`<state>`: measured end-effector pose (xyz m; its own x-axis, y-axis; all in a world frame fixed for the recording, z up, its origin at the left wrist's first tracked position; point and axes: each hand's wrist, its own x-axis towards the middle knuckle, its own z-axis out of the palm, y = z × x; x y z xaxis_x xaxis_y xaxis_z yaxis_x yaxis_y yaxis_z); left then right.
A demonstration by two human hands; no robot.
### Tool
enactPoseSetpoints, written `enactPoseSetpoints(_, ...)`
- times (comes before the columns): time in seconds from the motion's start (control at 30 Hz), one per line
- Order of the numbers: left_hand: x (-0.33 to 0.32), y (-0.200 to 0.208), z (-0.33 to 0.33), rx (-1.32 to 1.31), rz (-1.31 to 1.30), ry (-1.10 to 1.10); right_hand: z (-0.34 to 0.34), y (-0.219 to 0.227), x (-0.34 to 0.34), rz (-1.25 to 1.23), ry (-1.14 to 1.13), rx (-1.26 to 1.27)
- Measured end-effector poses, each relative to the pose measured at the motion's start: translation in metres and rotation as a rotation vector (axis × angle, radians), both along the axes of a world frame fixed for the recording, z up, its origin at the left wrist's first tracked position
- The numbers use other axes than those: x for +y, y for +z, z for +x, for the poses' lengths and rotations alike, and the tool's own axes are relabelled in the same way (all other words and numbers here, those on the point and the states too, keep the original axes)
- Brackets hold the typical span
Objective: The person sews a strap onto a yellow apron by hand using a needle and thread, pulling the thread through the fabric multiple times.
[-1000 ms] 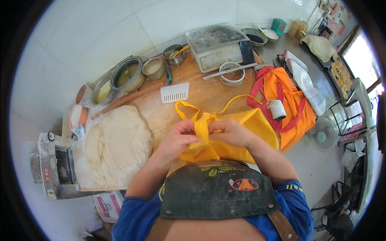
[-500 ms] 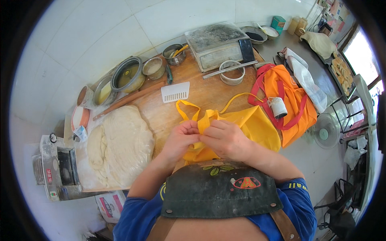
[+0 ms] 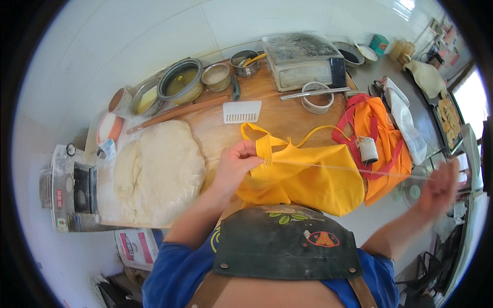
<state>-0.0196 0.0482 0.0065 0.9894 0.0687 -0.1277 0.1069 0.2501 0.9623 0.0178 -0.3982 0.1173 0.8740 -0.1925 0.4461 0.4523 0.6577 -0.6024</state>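
Note:
My left hand [image 3: 235, 167] pinches the upper edge of a yellow apron [image 3: 318, 179], beside its strap loop. From that edge a pale thread [image 3: 334, 167] stretches to the right, drawn nearly straight across the cloth. At its far end my right hand [image 3: 439, 189] is out to the right, smeared by motion, with the fingers drawn together on the thread; a needle cannot be made out. A white thread spool [image 3: 367, 150] with a dark end rests on an orange bag-like cloth with red straps [image 3: 380, 128], just right of the apron.
Plastic-covered dough [image 3: 169, 169] lies on the wooden table at left, behind it a rolling pin [image 3: 177, 112] and several bowls. A white slotted scraper [image 3: 241, 112] lies mid-table. A scale [image 3: 303, 61] stands at the back; a tray of baked pieces [image 3: 448, 120] is far right.
My right hand has left the apron's edge and swung far right, drawing the thread out. My left hand keeps its pinch on the cloth. The view has shifted slightly.

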Motion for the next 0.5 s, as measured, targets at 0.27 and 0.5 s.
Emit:
enactPoseSetpoints(0.27,-0.006,-0.002,0.011,0.035,0.079,-0.055,-0.017,0.003,0.003,-0.616,-0.76,0.259)
enactPoseSetpoints(0.5,-0.007,0.01,0.007,0.047,0.067,-0.134,-0.011,-0.069,0.193,-1.137,0.083,-0.121)
